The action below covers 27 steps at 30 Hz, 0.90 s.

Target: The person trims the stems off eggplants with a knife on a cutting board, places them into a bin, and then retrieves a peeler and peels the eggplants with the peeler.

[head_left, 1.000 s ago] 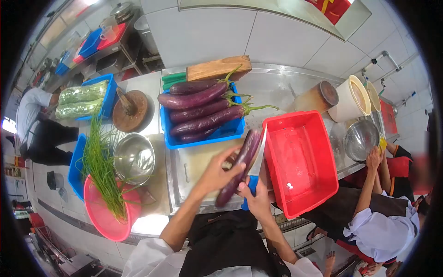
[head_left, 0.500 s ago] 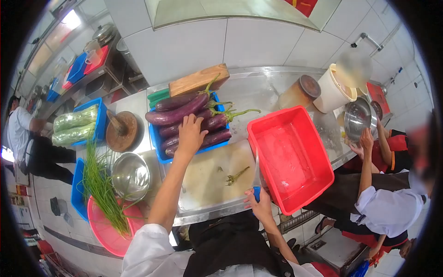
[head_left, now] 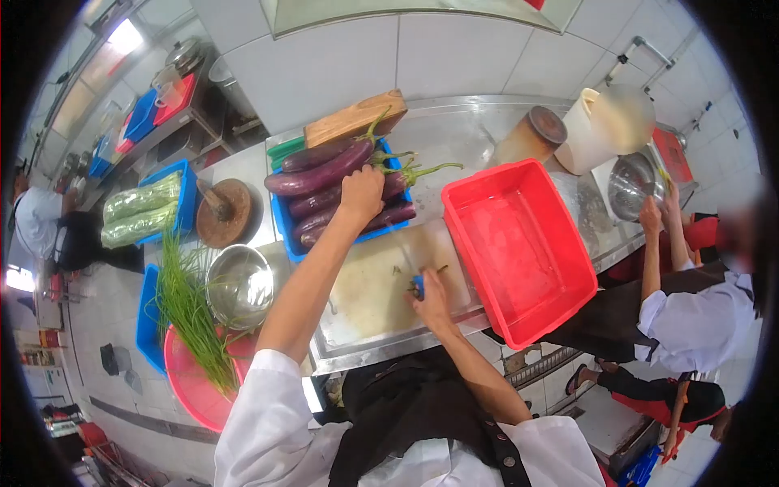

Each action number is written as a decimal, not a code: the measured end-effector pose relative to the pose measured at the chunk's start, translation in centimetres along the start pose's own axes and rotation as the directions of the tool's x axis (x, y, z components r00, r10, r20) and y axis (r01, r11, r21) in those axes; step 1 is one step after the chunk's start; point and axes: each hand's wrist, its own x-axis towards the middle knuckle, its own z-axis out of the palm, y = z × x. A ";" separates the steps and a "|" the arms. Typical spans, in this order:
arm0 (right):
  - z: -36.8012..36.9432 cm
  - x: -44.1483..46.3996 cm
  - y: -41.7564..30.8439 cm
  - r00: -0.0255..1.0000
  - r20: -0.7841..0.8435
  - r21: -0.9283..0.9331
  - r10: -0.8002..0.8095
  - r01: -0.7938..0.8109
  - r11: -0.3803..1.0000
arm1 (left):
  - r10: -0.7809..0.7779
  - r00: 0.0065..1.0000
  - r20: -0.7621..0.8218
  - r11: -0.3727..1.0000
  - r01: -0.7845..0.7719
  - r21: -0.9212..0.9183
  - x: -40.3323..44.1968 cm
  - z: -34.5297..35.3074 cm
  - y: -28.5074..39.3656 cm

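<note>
Right hand (head_left: 432, 302) has swung in over the cutting board (head_left: 369, 284) since half a second ago. Eggplants (head_left: 320, 172) heaped in blue tray (head_left: 286, 237); left hand (head_left: 362, 195) curled down on them, fingers partly hidden, cannot tell if gripping one. Right hand closed round blue handle (head_left: 418, 286). Red tub (head_left: 519, 260) just beside board.

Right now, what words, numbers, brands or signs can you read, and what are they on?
None that I can read.
Shiny purple eggplants: no lettering visible.
Blue rectangular plastic basket under them: no lettering visible on the parts that show.
Red rectangular plastic tub: no lettering visible.
Small red and pale objects at the far left: too small and blurred to tell.
</note>
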 end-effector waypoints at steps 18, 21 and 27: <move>-13.8 -1.8 -5.1 0.926 -0.336 0.425 0.174 -0.016 0.905 | -0.258 0.714 -0.651 0.809 -0.209 -0.550 -5.9 -6.3 -2.9; -15.0 -0.9 -3.2 0.899 -0.397 0.401 0.185 -0.011 0.916 | -0.283 0.678 -0.679 0.676 -0.361 -0.642 -9.6 -12.0 -0.9; -17.2 0.5 -2.6 0.876 -0.375 0.379 0.302 -0.153 0.913 | -0.067 0.853 -0.518 0.770 -0.286 -0.570 -17.3 -10.6 3.3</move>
